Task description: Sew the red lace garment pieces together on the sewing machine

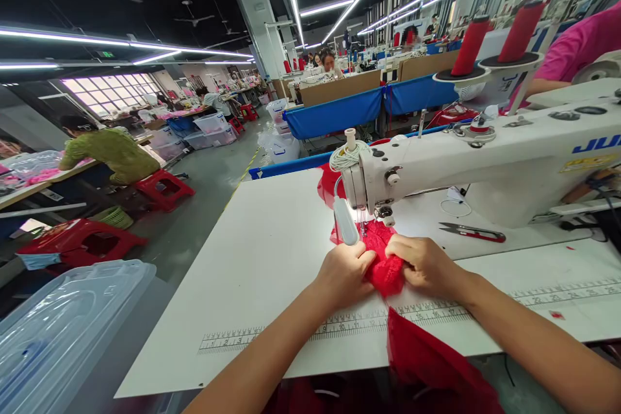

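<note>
A piece of red lace fabric [383,268] lies under the needle of a white sewing machine [485,155] on a white table [262,259]. My left hand [345,275] pinches the fabric's left side, fingers closed on it. On the right side, my right hand [425,265] is closed on the same fabric. Both hands sit just in front of the presser foot. More red fabric [427,362] hangs over the table's front edge toward me.
Red-handled thread snips [473,231] lie right of the needle. Two red thread cones [495,39] stand behind the machine. A clear plastic bin lid [58,330] is at lower left. Red stools [162,187] and other seated workers line the aisle.
</note>
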### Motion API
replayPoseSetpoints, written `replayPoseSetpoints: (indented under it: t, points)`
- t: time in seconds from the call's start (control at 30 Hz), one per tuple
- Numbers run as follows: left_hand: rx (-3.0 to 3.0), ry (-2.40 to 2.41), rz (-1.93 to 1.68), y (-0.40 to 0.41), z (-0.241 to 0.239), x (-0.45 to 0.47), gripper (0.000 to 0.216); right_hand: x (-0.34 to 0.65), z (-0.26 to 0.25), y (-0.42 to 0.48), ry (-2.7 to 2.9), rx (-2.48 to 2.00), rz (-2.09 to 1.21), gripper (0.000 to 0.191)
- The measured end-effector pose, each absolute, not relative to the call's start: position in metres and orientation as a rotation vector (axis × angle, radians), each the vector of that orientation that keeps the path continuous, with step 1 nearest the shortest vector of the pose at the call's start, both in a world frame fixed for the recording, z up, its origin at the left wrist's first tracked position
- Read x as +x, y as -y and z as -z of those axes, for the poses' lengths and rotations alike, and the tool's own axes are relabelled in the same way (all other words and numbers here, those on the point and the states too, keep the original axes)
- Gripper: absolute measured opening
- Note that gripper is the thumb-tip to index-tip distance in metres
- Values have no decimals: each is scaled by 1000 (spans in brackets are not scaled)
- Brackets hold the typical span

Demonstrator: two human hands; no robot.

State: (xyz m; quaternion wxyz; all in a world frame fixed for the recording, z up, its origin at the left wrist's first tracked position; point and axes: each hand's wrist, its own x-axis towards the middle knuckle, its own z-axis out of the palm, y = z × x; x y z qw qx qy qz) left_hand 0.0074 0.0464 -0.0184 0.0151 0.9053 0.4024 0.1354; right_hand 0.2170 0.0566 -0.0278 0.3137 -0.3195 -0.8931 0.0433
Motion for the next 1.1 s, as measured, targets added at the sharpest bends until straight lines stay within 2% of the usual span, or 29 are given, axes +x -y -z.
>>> replayPoseSetpoints:
  t: [0.07, 0.17, 0.3, 0.4, 0.47, 0.6, 0.77, 0.83, 0.93, 1.1]
  points:
    - [2727, -1324, -441, -49, 19, 9, 16, 217, 28, -59, 2219, -937, -124, 30]
    - [2578, -1424, -469, -53, 19, 10, 25, 218, 29, -61, 2024, -1058, -122, 21]
    - [2477, -1438, -506, -52, 17, 10, 30, 217, 30, -57, 2070, -999, -186, 10]
    - [2487, -1403, -550, -50, 17, 11, 34, 214, 31, -57, 2097, -971, -238, 15]
    - [2517, -1378, -581, -48, 18, 12, 40, 213, 32, -59, 2067, -970, -269, 9]
    - [2603, -1325, -642, -44, 21, 12, 51, 216, 29, -62, 1969, -959, -349, 15]
    - [2712, -1236, -704, -43, 24, 10, 59, 221, 23, -60, 2010, -818, -582, 12]
    - [2738, -1224, -728, -44, 24, 10, 61, 220, 23, -60, 2113, -813, -567, 23]
    - [2780, -1217, -770, -46, 25, 10, 63, 218, 25, -61, 2142, -839, -478, 6]
    - [2890, -1158, -842, -48, 26, 8, 63, 220, 31, -66, 2001, -873, -465, 18]
